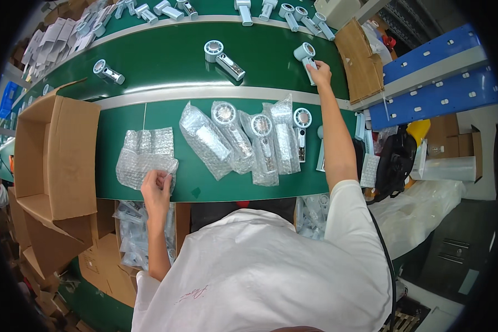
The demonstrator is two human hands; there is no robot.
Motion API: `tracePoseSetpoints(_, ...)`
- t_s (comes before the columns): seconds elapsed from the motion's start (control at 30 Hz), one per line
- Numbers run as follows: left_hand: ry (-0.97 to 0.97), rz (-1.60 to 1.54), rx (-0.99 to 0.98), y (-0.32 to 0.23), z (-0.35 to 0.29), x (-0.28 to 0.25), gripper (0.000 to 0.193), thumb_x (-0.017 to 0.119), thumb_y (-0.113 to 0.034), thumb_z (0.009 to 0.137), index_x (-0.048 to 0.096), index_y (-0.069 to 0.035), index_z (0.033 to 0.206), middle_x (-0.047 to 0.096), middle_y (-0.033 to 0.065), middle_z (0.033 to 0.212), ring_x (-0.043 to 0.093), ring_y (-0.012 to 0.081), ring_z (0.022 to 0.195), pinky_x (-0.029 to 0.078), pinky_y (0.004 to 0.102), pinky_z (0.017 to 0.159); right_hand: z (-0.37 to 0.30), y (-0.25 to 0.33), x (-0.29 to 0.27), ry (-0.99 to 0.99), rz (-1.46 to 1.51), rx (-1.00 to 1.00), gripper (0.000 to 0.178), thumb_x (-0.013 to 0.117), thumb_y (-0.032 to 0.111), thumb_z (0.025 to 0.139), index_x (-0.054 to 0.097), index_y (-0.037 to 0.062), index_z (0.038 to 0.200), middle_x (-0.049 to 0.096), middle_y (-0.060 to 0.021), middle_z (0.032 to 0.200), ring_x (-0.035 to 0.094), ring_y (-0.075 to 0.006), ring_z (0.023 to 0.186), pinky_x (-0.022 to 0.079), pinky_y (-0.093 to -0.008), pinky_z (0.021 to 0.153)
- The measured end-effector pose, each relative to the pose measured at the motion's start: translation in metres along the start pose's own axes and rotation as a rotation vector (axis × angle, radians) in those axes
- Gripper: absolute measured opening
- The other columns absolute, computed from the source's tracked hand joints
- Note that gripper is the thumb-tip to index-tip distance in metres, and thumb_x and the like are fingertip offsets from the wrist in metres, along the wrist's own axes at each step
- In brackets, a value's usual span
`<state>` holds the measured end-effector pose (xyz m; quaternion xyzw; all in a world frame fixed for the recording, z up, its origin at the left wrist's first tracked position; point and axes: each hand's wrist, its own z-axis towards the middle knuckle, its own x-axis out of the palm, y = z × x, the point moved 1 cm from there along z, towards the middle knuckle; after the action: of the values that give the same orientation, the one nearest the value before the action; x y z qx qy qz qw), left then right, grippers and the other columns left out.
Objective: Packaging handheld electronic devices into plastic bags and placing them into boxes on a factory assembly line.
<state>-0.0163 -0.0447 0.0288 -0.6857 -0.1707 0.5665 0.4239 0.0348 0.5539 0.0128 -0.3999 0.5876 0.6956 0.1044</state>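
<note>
My right hand (320, 73) reaches over to the far green belt and grips a pale blue handheld fan (304, 53) by its handle. On the near green table my left hand (157, 188) pinches the lower right edge of a flat bubble-wrap bag (144, 152). Between my arms lie several fans in bubble wrap, among them one with a round head (225, 114) showing through. Beside them is a bare fan (302, 118). Another pale blue piece (320, 157) is partly hidden by my right forearm.
Two more fans (227, 62) (109, 72) lie on the belt (160, 61); others line the ledge behind. An open cardboard box (72, 155) stands at the left table edge. A cardboard sheet (359, 61) and blue perforated rail (437, 94) bound the right. Boxes of plastic-wrapped items (135, 238) sit below the table.
</note>
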Motion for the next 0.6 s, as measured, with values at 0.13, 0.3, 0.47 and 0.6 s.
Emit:
tracePoseSetpoints(0.13,0.046,-0.034,0.229,-0.006,-0.019,0.013,0.010,0.065,0.006,0.079,0.061,0.001,0.087,0.054,0.0062,0.075,0.048,0.0166,0.061,0.042,0.0294,0.059,-0.071,0.032,-0.017,0.095,0.681,-0.168,0.041,0.069,0.011,0.088,0.060,-0.0070,0.124,0.068,-0.0157,0.115,0.064,-0.0225,0.100,0.050,-0.0299,0.089)
tracePoseSetpoints(0.3,0.032,-0.103,0.162,-0.017,-0.028,0.018,0.011,0.066,0.005,0.079,0.059,0.000,0.086,0.053,0.0071,0.075,0.048,0.0196,0.062,0.042,0.0321,0.060,-0.194,0.080,-0.055,0.298,0.854,-0.350,0.046,0.065,0.005,0.091,0.051,-0.0050,0.134,0.062,-0.0161,0.124,0.061,-0.0220,0.106,0.048,-0.0301,0.093)
tracePoseSetpoints(0.47,0.002,0.168,0.204,-0.006,-0.029,0.017,0.011,0.067,0.001,0.081,0.059,-0.001,0.086,0.052,0.0083,0.075,0.050,0.0240,0.064,0.043,0.0350,0.062,-0.305,0.102,-0.048,1.399,2.059,-0.039,0.039,0.045,0.014,0.101,0.042,0.0003,0.137,0.060,-0.0170,0.114,0.064,-0.0236,0.076,0.055,-0.0345,0.070)
tracePoseSetpoints(0.6,-0.003,0.204,0.157,-0.006,-0.034,0.017,0.010,0.067,-0.003,0.083,0.057,-0.001,0.085,0.053,0.0099,0.075,0.051,0.0276,0.066,0.044,0.0377,0.064,-0.326,0.087,-0.023,1.338,1.756,0.115,0.039,0.046,0.014,0.101,0.042,0.0015,0.137,0.059,-0.0157,0.112,0.062,-0.0215,0.072,0.052,-0.0313,0.066)
